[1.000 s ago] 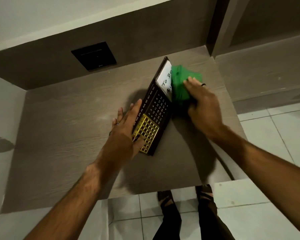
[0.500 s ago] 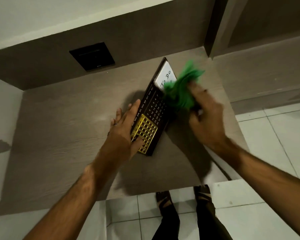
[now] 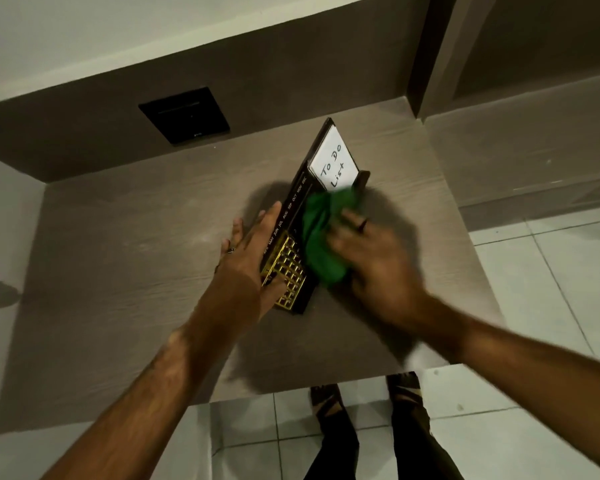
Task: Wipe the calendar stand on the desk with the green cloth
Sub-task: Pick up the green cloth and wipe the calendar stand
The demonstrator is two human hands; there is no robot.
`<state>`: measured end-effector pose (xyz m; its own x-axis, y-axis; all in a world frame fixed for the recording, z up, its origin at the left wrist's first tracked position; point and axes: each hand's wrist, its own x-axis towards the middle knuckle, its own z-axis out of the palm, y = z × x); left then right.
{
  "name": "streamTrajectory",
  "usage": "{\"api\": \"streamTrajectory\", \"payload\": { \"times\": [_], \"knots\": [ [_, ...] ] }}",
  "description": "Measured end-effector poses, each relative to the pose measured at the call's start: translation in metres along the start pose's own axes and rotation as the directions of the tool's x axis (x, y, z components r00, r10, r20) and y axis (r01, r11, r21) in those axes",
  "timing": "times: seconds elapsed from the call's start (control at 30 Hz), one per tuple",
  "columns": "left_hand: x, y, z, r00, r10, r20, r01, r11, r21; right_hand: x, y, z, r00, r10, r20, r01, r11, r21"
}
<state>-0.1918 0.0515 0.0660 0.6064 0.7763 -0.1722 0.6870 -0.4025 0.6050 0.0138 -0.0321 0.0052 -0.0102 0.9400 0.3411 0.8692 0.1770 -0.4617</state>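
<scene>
dim overhead light, soft shadows, blurred right hand (image 3: 371, 261), wide-angle edges.

Matt wood-grain desk (image 3: 125, 258), soft green cloth (image 3: 321, 244), glossy dark calendar stand (image 3: 293, 209), shiny gold grid

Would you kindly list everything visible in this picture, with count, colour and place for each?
calendar stand: one, dark brown with gold grid and month names, lying at an angle mid-desk
to-do card: one, white, handwritten "To Do List", at the stand's far end
green cloth: one, green, pressed on the stand's right side
desk: one, grey-brown wood grain, fills the middle
wall panel: one, black, on the back wall above the desk
floor tiles: pale, right and below
left hand: flat against the stand's left edge, ring on
right hand: grip on the cloth, blurred, ring on
legs and sandalled feet: two, dark, bottom centre
</scene>
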Motion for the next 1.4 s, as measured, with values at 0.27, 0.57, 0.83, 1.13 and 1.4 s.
{"api": "streamTrajectory", "payload": {
  "times": [0.27, 0.57, 0.83, 1.13, 1.4],
  "knots": [
    [0.003, 0.001, -0.001, 1.000, 0.014, 0.021, -0.014, 1.000, 0.012, 0.014, 0.038, -0.013, 0.932, -0.309, 0.189, 0.323, 0.945, -0.052],
    [0.003, 0.003, 0.000, 1.000, 0.017, 0.024, -0.017, 1.000, -0.004, 0.062, 0.075, -0.027, 0.907, 0.420, -0.043, -0.414, 0.904, 0.102],
    [0.005, 0.000, 0.003, 1.000, 0.013, 0.001, -0.013, 1.000, 0.005, 0.049, -0.012, -0.025, 0.993, -0.119, 0.001, 0.119, 0.992, -0.044],
    [0.002, 0.001, 0.002, 0.999, 0.045, 0.026, -0.044, 0.999, -0.020, 0.101, 0.044, -0.055, 0.914, 0.305, -0.268, -0.281, 0.952, 0.124],
    [0.003, 0.004, 0.000, 0.999, 0.021, 0.033, -0.019, 0.999, -0.048, 0.083, 0.017, -0.045, 1.000, -0.004, 0.005, 0.004, 1.000, -0.029]
  ]
}}
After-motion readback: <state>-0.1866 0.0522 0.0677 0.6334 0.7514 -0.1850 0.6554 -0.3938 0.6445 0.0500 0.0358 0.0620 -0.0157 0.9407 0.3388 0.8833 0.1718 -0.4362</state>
